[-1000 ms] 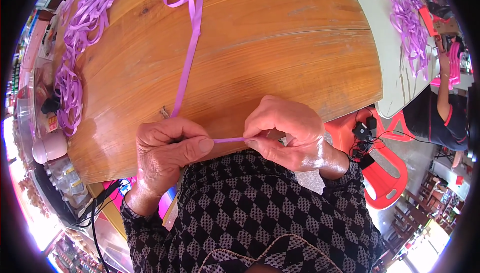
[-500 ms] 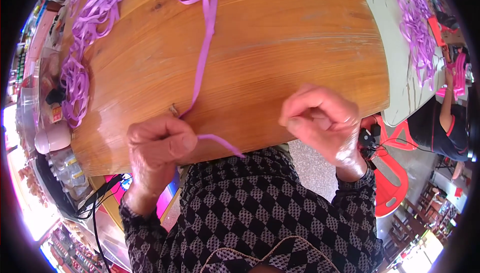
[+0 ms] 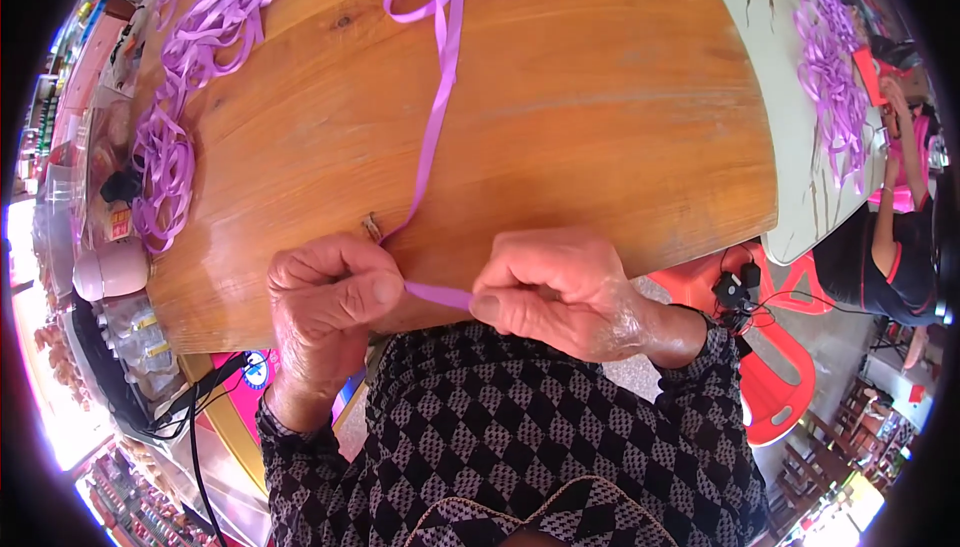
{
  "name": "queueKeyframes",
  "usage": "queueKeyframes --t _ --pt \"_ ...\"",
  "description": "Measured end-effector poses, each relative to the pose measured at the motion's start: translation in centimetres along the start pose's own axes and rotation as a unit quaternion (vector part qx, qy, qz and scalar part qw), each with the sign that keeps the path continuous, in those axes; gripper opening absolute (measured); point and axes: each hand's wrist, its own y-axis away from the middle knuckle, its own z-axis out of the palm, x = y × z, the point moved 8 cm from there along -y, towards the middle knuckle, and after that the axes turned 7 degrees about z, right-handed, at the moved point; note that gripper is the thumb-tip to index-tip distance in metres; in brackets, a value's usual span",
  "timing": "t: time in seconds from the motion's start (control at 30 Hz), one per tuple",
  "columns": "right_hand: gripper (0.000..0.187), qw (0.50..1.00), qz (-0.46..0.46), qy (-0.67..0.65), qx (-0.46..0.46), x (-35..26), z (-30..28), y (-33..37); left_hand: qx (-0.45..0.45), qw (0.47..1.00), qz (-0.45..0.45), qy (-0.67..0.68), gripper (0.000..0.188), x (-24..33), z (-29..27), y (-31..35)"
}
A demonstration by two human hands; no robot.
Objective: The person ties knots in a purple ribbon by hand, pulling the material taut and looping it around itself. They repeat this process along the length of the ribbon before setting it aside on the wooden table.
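Note:
A narrow purple ribbon [image 3: 440, 107] runs down the wooden table [image 3: 600, 147] from its far side to my hands. My left hand [image 3: 335, 292] is closed, pinching the ribbon between thumb and fingers near the table's front edge. To its right, my right hand [image 3: 560, 292] also pinches the ribbon, close to its free end. The short stretch between both hands looks fairly straight. Whatever part of the ribbon lies inside the fingers is hidden.
Heaps of purple ribbon [image 3: 215, 27] lie along the table's left side. More ribbon [image 3: 832, 87] rests on a pale table [image 3: 795, 207] at right, near another person's arm [image 3: 885, 217]. Red plastic stools [image 3: 775, 387] and black cables stand beyond my right arm.
My right hand has moved left and taken hold of the ribbon's loose end, which hung free before. The left hand keeps its pinch, slightly shifted in view.

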Motion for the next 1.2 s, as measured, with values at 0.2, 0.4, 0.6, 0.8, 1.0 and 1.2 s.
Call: queueKeyframes --t 0.2,0.4,0.6,0.8,1.0,1.2 --pt "0.009 0.989 -0.079 0.108 -0.066 -1.3 1.6 1.2 -0.048 0.991 -0.062 -0.11 0.009 0.3 -1.2 2.3" --pt "0.02 0.932 -0.172 0.32 0.004 -4.5 0.1 -2.0 0.081 0.985 0.15 0.013 0.022 4.7 -7.1 2.8" --pt "0.034 0.858 -0.315 0.393 -0.102 -5.2 8.9 -7.0 -0.035 0.933 0.249 0.259 0.025 8.9 -6.2 3.3" --pt "0.007 0.975 -0.111 0.18 0.064 -5.6 -5.6 -7.8 0.17 0.918 0.269 0.235 0.016 7.9 -21.5 3.6" --pt "0.003 0.977 0.013 0.164 0.132 -3.4 -13.4 -5.5 0.255 0.912 0.287 -0.142 0.02 6.3 -26.3 0.5" --pt "0.006 0.901 -0.172 0.393 0.068 -5.2 -3.5 -3.9 0.082 0.687 0.426 -0.583 0.075 9.9 -2.2 -0.1"
